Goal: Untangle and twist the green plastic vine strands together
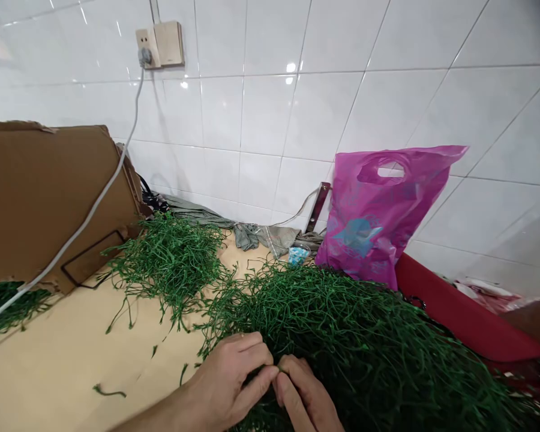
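My left hand (234,381) is closed in a pinch, its thumb pressed to the bent index finger. My right hand (303,393) is closed too, and its fingertips meet those of the left hand. A tiny bit of a thin green strand seems to show where the fingertips meet; the rest of it is hidden by the fingers. Both hands are over the near left edge of a large heap of dark green strands (378,336), which look like short cords with knotted ends. A smaller heap of similar strands (171,255) lies beyond, to the left.
A few loose strands (109,392) lie on the tan tabletop (49,384). A cardboard box (49,198) stands at left, with a white cable (94,207) running past it to a wall socket (146,48). Behind the heap are a pink plastic bag (378,216), a small cup (298,254) and a red panel (459,312).
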Demonstrator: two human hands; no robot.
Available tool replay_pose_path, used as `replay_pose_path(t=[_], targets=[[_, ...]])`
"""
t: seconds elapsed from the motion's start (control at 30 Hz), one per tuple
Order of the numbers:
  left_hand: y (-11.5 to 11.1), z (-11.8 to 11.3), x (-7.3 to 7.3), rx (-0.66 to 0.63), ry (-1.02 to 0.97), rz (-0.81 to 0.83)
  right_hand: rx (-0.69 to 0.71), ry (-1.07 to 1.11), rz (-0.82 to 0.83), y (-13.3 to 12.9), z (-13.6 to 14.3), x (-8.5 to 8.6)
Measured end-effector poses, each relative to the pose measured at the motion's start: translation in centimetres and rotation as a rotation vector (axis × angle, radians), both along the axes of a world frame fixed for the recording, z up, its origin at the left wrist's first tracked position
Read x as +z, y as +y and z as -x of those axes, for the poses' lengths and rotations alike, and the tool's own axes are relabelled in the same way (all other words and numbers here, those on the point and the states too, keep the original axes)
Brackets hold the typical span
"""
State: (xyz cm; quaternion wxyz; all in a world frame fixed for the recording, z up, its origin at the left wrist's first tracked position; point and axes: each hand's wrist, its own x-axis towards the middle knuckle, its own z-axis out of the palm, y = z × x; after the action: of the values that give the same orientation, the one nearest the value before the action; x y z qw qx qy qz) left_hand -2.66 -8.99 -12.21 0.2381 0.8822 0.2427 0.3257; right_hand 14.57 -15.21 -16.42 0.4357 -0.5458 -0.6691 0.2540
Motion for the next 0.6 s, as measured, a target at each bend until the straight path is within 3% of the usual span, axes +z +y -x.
replay_pose_path(t=[0.23, 0.33, 0.4, 0.5, 0.6], targets=[[-0.2, -1.1, -1.4, -0.267, -0.255, 0.321, 0.361, -0.177, -0.116, 1.2, -0.1, -1.3], [0.5, -1.0, -2.2, -0.456, -0.31, 0.356, 0.465, -0.106, -0.069, 1.4, -0.2, -0.5], [1.0, -0.7, -2.3, -0.533, -0.392, 0.475, 0.524, 0.022, 0.046, 1.3, -0.8, 0.5], [1.4, 0.0, -2.0, -0.48, -0.566, 0.703, 0.511, 0.283, 0.214, 1.0, -1.7, 2.0], [1.3, 0.9, -0.8, -0.323, -0.475, 0.582, 0.471, 0.416, 0.207, 1.0, -2.0, 2.5]])
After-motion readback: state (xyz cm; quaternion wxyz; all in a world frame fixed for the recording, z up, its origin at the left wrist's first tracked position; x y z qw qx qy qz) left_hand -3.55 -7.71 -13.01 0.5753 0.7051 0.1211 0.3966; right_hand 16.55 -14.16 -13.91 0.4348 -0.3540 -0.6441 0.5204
